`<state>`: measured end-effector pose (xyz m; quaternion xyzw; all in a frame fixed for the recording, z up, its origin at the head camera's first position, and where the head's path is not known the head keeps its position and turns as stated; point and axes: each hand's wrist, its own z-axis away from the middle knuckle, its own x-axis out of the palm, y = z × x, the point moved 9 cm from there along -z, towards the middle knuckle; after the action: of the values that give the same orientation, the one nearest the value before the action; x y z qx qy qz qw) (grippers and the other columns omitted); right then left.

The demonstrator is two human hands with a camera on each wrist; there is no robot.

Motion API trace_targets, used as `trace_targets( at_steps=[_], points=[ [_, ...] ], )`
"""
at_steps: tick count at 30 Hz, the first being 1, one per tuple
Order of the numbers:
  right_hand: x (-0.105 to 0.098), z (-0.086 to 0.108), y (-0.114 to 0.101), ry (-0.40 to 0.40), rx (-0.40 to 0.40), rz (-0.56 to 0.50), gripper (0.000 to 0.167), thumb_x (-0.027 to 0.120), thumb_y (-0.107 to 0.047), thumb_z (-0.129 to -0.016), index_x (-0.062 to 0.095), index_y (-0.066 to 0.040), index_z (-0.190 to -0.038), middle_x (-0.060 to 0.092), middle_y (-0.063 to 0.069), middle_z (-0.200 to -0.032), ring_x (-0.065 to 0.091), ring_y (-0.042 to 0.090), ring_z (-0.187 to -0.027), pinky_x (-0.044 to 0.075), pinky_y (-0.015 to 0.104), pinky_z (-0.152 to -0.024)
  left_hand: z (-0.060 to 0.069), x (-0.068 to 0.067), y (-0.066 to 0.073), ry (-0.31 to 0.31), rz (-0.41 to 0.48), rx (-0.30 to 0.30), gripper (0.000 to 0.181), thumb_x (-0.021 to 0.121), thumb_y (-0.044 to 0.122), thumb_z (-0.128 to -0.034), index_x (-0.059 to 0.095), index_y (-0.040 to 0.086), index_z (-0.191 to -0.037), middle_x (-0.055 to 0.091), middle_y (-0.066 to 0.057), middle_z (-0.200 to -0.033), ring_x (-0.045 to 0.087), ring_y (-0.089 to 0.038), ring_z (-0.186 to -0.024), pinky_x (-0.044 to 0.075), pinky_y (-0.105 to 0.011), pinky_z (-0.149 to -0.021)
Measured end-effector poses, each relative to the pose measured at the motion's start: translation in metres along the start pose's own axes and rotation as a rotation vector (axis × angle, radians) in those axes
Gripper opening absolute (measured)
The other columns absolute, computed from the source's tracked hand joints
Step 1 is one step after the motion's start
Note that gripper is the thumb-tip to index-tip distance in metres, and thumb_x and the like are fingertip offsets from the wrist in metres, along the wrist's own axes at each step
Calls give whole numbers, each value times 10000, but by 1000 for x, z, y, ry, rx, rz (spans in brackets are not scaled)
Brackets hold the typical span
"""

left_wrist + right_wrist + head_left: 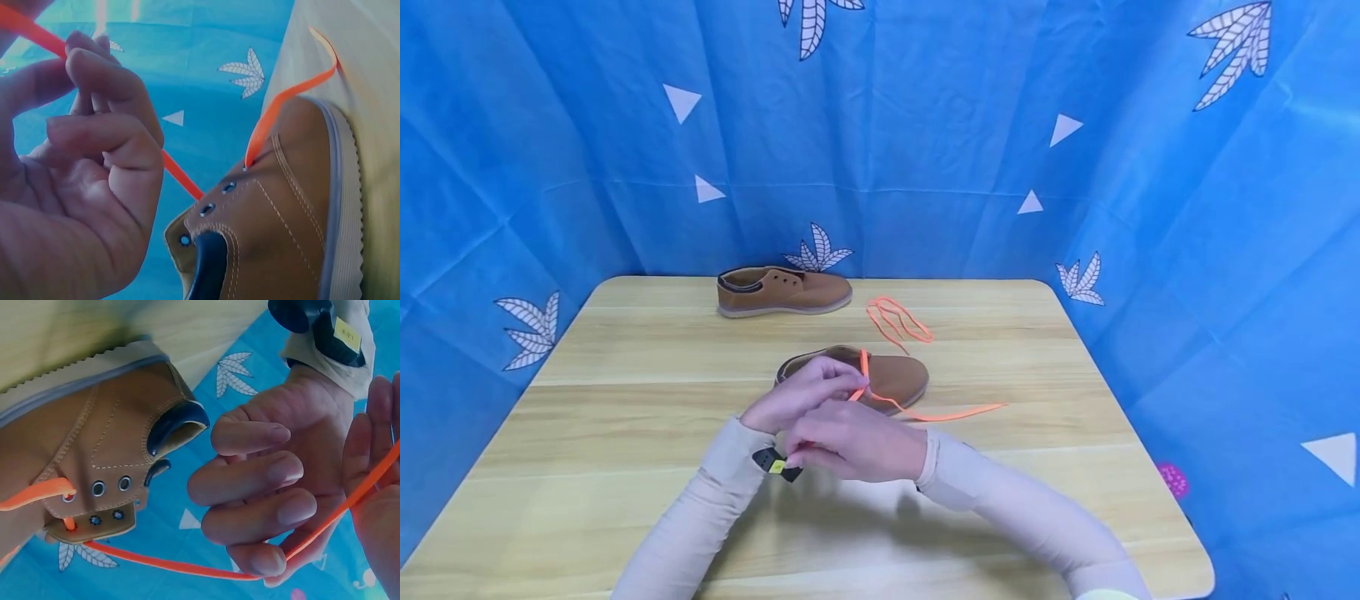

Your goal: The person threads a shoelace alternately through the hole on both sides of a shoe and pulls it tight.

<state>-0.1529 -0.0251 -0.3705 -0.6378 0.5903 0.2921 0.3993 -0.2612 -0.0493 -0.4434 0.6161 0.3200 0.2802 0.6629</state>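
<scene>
Two bare hands at near centre of the pale wood-grain desk (1037,475), partly overlapping from above. Right hand (853,437) nearest: narrow grip, fingers pinching a flat orange shoelace (162,563). Left hand (808,392) just beyond: thumb and fingertips pinch the same lace, between right hand and shoe. Brown low shoe with pale sole (898,377) right behind the hands, toe right; lace passes through its front eyelets (69,498), other end trailing right on desk. Farther, right of centre: looped orange shoelace bundle (917,320). Farther left: second brown shoe (816,292), toe right. Behind: blue printed curtain (880,142).
</scene>
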Motion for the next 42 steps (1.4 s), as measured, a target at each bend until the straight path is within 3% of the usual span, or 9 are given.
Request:
trace_targets(
  at_steps=[6,10,13,17,19,22,29,38,42],
  points=[
    [9,9,-2,-77,20,-33,115,714,-217,-983,686,-116,-1033,717,-79,-957,647,-2,-898,452,71,-914,0,2,-6,-53,0,-24,234,570,151,-1043,720,-26,-1073,625,51,-780,483,-30,-568,419,-182,-559],
    [-20,19,14,79,92,-179,105,698,-58,-961,691,-62,-1066,744,19,-1009,697,90,-975,528,172,-958,0,6,-3,-108,-81,39,229,583,147,-1024,700,-50,-1024,660,68,-790,554,-34,-633,478,-198,-619],
    [-45,32,52,179,259,-274,193,628,3,-984,686,-54,-1159,750,68,-1064,687,128,-878,570,223,-843,-1,6,-2,-113,-151,41,243,592,197,-1021,672,-29,-982,579,64,-704,495,-54,-587,430,-200,-601],
    [-43,53,104,32,526,-422,259,552,-97,-1058,665,-120,-1290,730,52,-1125,632,185,-775,525,229,-729,0,5,-5,-104,-190,-37,277,567,217,-1044,668,-37,-998,478,16,-676,393,-93,-552,351,-205,-575],
    [-36,62,116,-74,583,-472,263,535,-152,-1075,661,-144,-1305,717,41,-1123,631,245,-779,520,261,-724,1,5,-7,-107,-183,-61,287,560,190,-1042,676,-68,-994,493,-5,-699,425,-110,-593,379,-216,-608],
    [-29,66,121,-180,583,-480,257,535,-202,-1082,660,-173,-1304,703,-10,-1139,651,288,-844,533,286,-750,2,5,-7,-104,-174,-86,300,561,184,-1043,681,-67,-929,511,-1,-758,471,-150,-676,415,-229,-661],
    [-22,66,129,-306,540,-424,206,600,-207,-1057,720,-182,-1223,732,-29,-1136,609,108,-943,533,309,-844,7,1,-1,-101,-207,-96,285,568,221,-1046,728,-13,-1022,630,-27,-948,584,-163,-880,518,-277,-821],
    [-26,69,143,-312,525,-451,121,653,-134,-1017,754,-70,-1031,715,116,-1007,616,141,-958,532,321,-912,15,-2,9,-118,-373,-48,269,582,251,-1052,771,67,-996,727,-96,-925,581,-154,-806,493,-268,-763],
    [-29,65,140,-278,473,-413,129,659,-130,-1014,766,-62,-1036,744,131,-1082,651,186,-1078,510,353,-1032,18,0,16,-132,-409,-12,267,575,240,-1059,773,79,-980,728,-79,-905,594,-175,-808,508,-293,-779]
  ],
)
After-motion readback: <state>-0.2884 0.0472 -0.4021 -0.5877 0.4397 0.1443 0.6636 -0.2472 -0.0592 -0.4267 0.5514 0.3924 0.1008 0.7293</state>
